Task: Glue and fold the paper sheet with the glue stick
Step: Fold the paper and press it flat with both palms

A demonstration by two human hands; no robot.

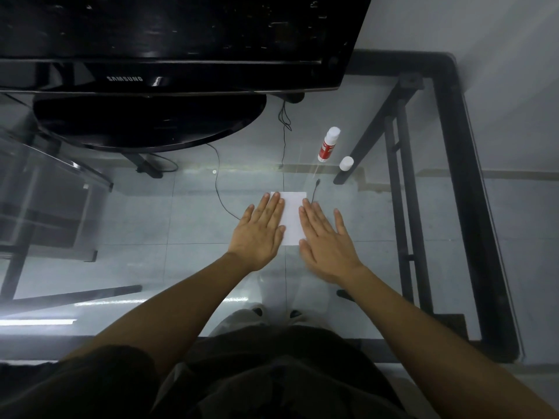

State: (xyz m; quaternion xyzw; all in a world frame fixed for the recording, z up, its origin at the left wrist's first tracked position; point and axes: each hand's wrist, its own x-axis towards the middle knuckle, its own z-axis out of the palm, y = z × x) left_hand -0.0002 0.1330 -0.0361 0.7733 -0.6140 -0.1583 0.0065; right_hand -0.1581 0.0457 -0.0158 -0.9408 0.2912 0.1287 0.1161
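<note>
We see a small white rectangular paper sheet (292, 219) lying flat on the clear glass tabletop (181, 261) with its black metal frame. Our left hand (258, 234) lies flat with fingers spread, covering the sheet's left edge; our right hand (328, 241) lies equally flat and splayed over its right edge. Neither grips anything. Farther back, well apart from the sheet, lies the red-and-white plastic glue stick (328, 145), with its white round cap (346, 163) just beside it. A black glossy monitor (169, 40) stands behind.

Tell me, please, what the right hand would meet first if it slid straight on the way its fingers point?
Probably the loose black cable end just beyond the right hand; depth is hard to judge.
</note>
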